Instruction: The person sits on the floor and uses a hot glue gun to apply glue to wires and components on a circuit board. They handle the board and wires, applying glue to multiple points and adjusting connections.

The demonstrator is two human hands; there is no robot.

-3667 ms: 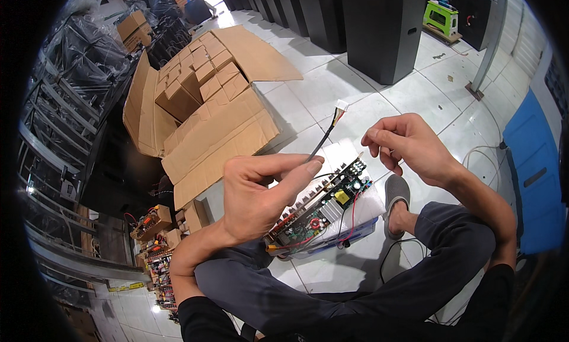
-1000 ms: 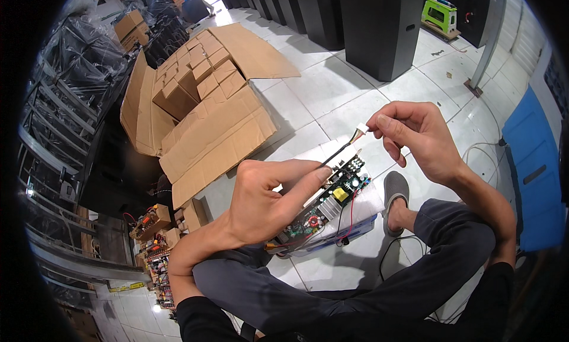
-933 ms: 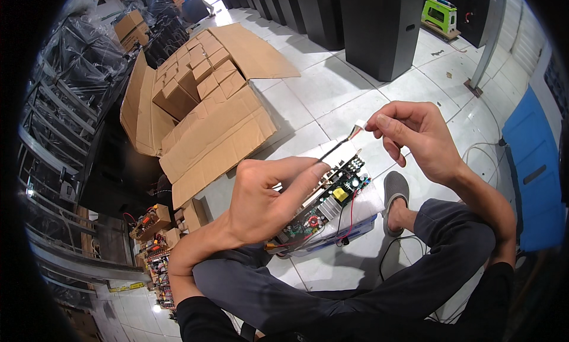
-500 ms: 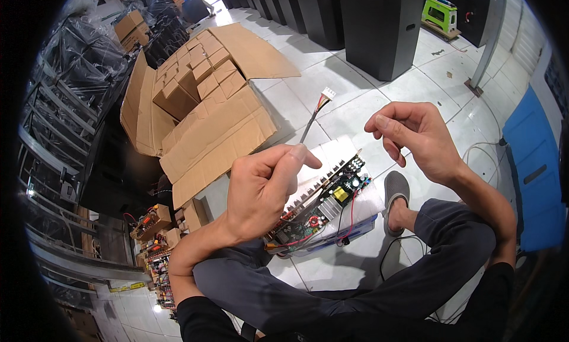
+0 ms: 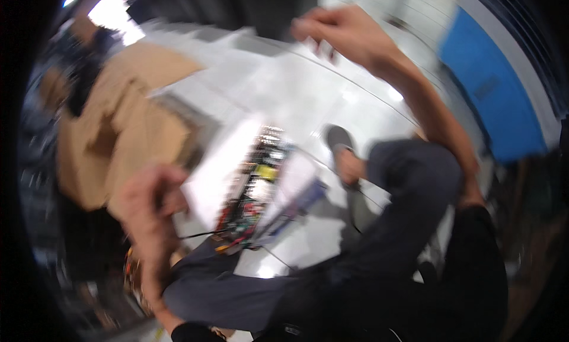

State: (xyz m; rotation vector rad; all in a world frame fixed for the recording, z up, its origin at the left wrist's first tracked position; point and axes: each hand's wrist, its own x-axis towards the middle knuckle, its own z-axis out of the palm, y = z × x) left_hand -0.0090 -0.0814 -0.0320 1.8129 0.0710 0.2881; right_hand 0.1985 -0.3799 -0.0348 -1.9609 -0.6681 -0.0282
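Observation:
My left hand [image 5: 155,203] is raised at the left, fingers curled, between the cardboard box and a circuit board [image 5: 252,191]. Motion smears its fingers, so what they hold, if anything, cannot be made out. A thin dark wire [image 5: 201,234] runs from near its wrist toward the board. The board, crowded with parts and a yellow component, lies on white foam [image 5: 222,170] in front of me. My right hand [image 5: 344,34] is stretched far forward over the floor, away from the board. Its fingers look bent but are blurred too.
An opened cardboard box [image 5: 145,132] stands on the left. Dark tall cabinets [image 5: 237,10] line the far side. A blue panel [image 5: 492,81] is at the right. My shod foot [image 5: 341,143] rests on the tiled floor [image 5: 284,87] beyond the board.
The view has swung, and everything is blurred. My hands have moved farther apart, the left away from the board and the right farther forward. The white-plugged cable by my left hand no longer shows.

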